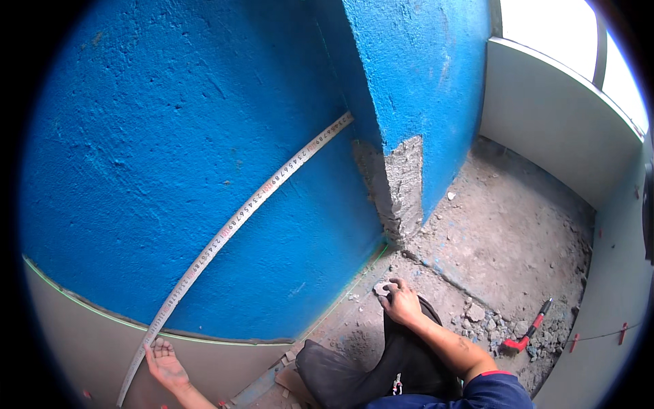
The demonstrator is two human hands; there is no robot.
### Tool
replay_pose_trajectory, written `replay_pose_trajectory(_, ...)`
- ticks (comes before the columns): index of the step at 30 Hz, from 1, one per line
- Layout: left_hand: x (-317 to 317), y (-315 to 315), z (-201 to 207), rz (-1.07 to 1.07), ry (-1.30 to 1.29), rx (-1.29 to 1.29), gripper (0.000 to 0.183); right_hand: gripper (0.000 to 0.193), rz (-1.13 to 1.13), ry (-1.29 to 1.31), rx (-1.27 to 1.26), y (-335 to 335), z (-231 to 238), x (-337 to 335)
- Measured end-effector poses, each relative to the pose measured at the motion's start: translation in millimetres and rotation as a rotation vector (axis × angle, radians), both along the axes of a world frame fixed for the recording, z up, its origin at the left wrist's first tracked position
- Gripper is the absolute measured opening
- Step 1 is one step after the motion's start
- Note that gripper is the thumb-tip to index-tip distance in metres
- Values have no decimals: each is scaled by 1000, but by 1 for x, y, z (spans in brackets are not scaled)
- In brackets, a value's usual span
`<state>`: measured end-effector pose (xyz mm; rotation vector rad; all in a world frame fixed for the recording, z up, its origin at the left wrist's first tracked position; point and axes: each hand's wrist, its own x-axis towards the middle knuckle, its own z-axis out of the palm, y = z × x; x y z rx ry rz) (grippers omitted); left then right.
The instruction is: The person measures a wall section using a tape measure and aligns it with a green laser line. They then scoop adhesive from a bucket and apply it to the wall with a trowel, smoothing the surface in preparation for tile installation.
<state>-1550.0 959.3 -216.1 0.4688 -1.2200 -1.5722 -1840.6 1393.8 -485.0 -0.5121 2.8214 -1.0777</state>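
A long white measuring tape (228, 228) runs slantwise across the blue wall (170, 136), bowed slightly. Its upper end meets the inner corner beside the projecting pillar, and its lower end passes over the grey lower wall. My left hand (167, 366) is at the lower stretch, palm up and fingers spread, with the thumb against the tape's edge. On my bent, dark-trousered knee (427, 320) rests my right hand (403, 305), its fingers loosely apart. A pale chunk (383, 289) shows past those fingertips; whether they touch it I cannot tell.
The pillar's lower part has bare grey mortar (405, 184). A red-headed tool with a black handle (528, 334) lies on broken rubble (477, 313) to the right. Grey panels (552, 116) stand below the window, and dusty concrete (518, 225) spreads before them.
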Motion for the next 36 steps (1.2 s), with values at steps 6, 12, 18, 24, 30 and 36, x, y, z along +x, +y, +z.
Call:
replay_pose_trajectory(6, 27, -14, -17, 22, 33, -44, 40, 36, 9, -88, 55, -9, 6, 1)
replay_pose_trajectory(12, -16, 12, 2, -41, 123, 102, 26, 30, 30, 13, -95, 4, -2, -2)
replay_pose_trajectory(18, -8, 18, 7, 40, 76, 65, 25, 28, 117, -36, -157, -4, -12, -4)
replay_pose_trajectory(24, -8, 20, 6, 30, 28, 25, 25, 29, 116, -16, -145, -3, -18, -8)
replay_pose_trajectory(30, -14, 21, 7, 57, 26, 4, 26, 30, 132, 1, -158, -5, -18, -8)
replay_pose_trajectory(36, -15, 21, 8, 67, 7, 0, 26, 31, 146, 21, -113, -7, -23, -10)
